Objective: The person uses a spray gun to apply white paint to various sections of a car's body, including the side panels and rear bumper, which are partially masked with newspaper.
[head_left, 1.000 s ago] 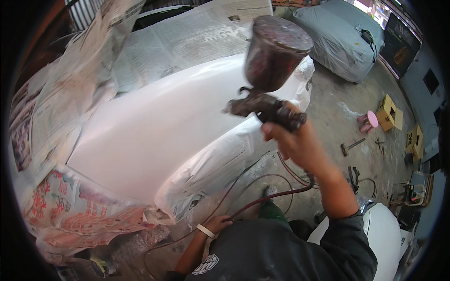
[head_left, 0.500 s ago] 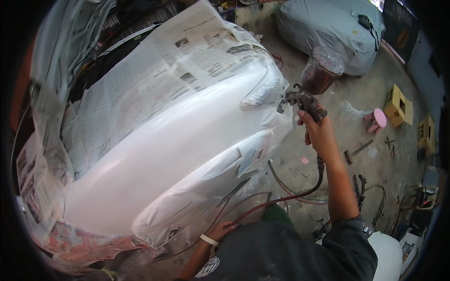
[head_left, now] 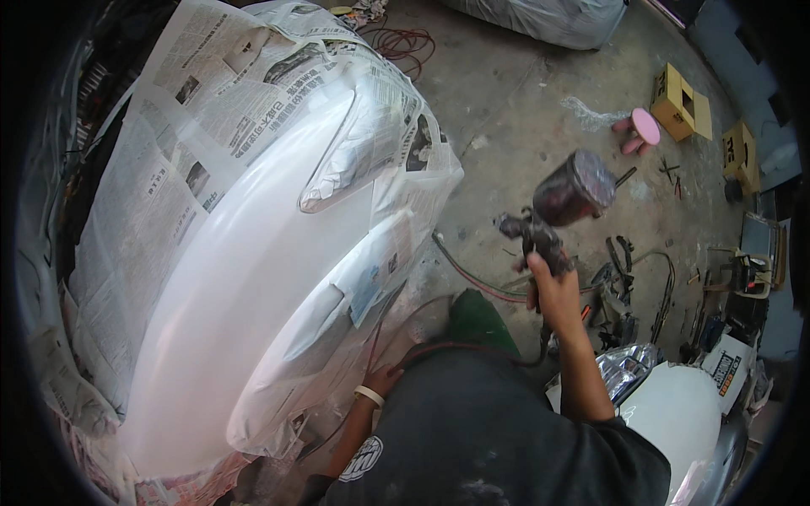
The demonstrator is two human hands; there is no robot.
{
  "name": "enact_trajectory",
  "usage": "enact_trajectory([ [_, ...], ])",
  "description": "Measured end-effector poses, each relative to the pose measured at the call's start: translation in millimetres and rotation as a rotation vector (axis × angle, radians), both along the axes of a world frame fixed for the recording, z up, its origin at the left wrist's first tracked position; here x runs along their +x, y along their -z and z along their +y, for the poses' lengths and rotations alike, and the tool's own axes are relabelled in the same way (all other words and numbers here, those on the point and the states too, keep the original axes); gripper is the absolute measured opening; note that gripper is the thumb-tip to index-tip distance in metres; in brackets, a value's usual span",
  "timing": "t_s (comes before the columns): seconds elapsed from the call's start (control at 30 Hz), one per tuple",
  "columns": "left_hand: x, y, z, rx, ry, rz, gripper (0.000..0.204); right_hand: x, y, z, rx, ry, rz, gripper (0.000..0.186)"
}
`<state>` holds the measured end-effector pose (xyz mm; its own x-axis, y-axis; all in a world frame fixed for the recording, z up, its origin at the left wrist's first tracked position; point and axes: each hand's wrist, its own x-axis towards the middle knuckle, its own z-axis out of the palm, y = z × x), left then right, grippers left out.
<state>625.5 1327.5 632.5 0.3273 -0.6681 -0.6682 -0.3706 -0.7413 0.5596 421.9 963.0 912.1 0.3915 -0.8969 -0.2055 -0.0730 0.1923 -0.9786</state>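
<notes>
My right hand (head_left: 557,295) is wrapped round the handle of a dark, paint-stained spray gun (head_left: 538,236), whose round cup (head_left: 574,192) tilts up at its top. The gun is held over the floor, apart from the white-coated car body panel (head_left: 253,253) to its left. Newspaper masking (head_left: 160,143) covers the surfaces on both sides of the panel, and a masked headlight-shaped patch (head_left: 354,152) sits at its far end. Low at my waist, my left hand (head_left: 384,381), with a pale wristband, is closed on the reddish air hose (head_left: 422,347); its fingertips are partly hidden.
On the concrete floor stand a pink stool (head_left: 645,128) and cardboard boxes (head_left: 675,101). A covered vehicle (head_left: 540,21) is at the back. Hoses (head_left: 481,287) trail beside the panel. At my right lie black parts (head_left: 620,261), a clear headlamp (head_left: 626,371) and a white panel (head_left: 675,405).
My right hand has drawn the spray gun back from the panel's far end, toward me. My view has shifted right and nearer. The left hand stays by the hose.
</notes>
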Motion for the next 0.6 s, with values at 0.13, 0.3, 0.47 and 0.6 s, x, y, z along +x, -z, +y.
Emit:
enact_trajectory([
  [0.13,-1.6,-2.5,-35.1,-0.117,-0.006,0.066,0.038,-9.9,-17.1,-3.8,0.045,-0.043,0.043,0.036],
  [0.3,4.0,28.3,-58.5,-0.208,0.003,0.087,0.039,26.4,-81.7,-45.0,-0.029,-0.333,0.006,0.036],
  [0.47,-16.3,-14.3,-142.2,-0.23,-0.268,0.082,0.045,88.1,-107.0,-128.0,-0.054,-0.887,0.037,0.045],
  [0.6,-58.7,-23.6,-214.3,-0.22,-0.504,0.108,0.044,143.5,-122.5,-208.4,-0.206,-1.125,0.106,0.047],
])
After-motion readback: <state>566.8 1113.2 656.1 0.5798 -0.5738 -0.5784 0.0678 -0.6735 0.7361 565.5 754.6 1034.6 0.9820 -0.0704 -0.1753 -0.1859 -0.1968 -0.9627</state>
